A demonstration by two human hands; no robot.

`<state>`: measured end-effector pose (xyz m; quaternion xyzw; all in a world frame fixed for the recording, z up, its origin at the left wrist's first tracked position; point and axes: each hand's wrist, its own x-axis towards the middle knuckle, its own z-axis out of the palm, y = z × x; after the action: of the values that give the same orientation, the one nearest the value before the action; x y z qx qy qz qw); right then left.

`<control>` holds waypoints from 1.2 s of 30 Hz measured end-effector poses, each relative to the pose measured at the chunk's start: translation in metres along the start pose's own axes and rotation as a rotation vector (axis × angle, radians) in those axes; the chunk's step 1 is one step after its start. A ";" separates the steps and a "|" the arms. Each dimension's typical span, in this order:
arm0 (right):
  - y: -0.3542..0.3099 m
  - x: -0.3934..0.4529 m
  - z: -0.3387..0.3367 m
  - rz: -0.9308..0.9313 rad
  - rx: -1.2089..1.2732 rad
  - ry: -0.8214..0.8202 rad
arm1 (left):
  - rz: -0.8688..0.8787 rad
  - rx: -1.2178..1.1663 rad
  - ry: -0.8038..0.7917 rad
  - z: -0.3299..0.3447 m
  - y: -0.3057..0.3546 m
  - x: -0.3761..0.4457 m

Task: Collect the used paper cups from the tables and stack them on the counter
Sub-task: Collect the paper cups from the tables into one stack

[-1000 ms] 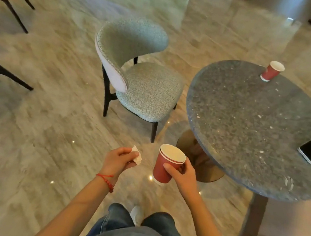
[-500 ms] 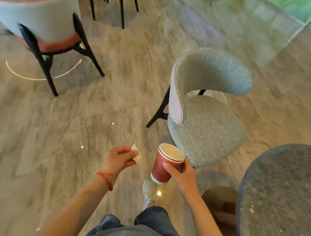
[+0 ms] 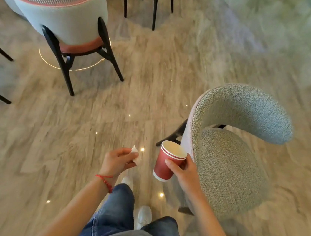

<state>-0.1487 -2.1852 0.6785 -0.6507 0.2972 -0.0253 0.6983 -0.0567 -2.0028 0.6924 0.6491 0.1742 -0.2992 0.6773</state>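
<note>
Marble floor (image 3: 154, 83) — grey chair (image 3: 229, 161), right hand (image 3: 185, 173) gripping cups (image 3: 167, 163)

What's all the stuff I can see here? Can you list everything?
paper cups: two nested, red with white rims, in the right hand
tissue: one, white, crumpled, in the left hand
grey chair: one, grey-green fabric, right
pink-seated chairs: two, pale backs, black legs, upper left
floor: beige stone
bracelet: one, red, left wrist
shoes: white, below
jeans: blue
left hand: pinches tissue
right hand: grips cups
</note>
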 end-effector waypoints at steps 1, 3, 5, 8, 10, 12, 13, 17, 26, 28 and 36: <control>-0.004 0.015 0.004 0.006 -0.009 -0.010 | -0.004 -0.001 0.006 0.001 0.008 0.013; -0.014 0.050 0.013 0.009 -0.026 -0.023 | -0.007 0.006 0.018 0.003 0.026 0.044; -0.025 0.086 0.022 0.016 -0.030 -0.028 | -0.005 0.013 0.019 0.004 0.048 0.076; -0.047 0.141 0.038 0.009 -0.003 -0.004 | 0.013 0.015 0.003 0.006 0.090 0.126; -0.062 0.174 0.047 0.023 0.017 0.015 | 0.013 0.026 0.004 0.006 0.119 0.157; -0.079 0.207 0.057 0.028 0.032 0.036 | 0.022 0.032 -0.014 0.009 0.148 0.190; -0.086 0.223 0.060 0.025 0.035 0.044 | 0.023 0.042 -0.024 0.011 0.162 0.205; -0.110 0.274 0.067 0.009 0.014 0.080 | 0.032 0.065 -0.051 0.025 0.210 0.257; -0.153 0.398 0.049 0.006 0.055 0.143 | 0.016 0.121 -0.102 0.094 0.275 0.369; -0.167 0.430 0.035 -0.007 0.069 0.147 | 0.016 0.136 -0.115 0.119 0.291 0.395; -0.212 0.520 -0.024 -0.029 0.102 0.264 | 0.039 0.242 -0.230 0.224 0.356 0.467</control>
<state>0.3425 -2.4580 0.6767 -0.6097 0.3753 -0.1360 0.6847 0.4892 -2.3144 0.6985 0.6908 0.0456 -0.3770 0.6153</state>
